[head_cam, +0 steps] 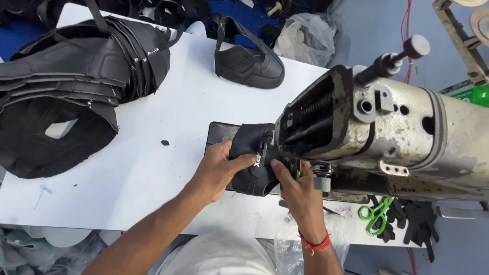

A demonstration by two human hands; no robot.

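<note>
1. A stack of black shoe uppers lies at the far left of the white table, its edge cut off by the frame.
2. The left hand grips a black shoe upper, curved and folded, with pale stitching along its lower edge.
3. The right hand pinches the same piece just beneath the sewing machine head.
4. The needle area is hidden behind the machine; green scissors lie to the right.
</note>
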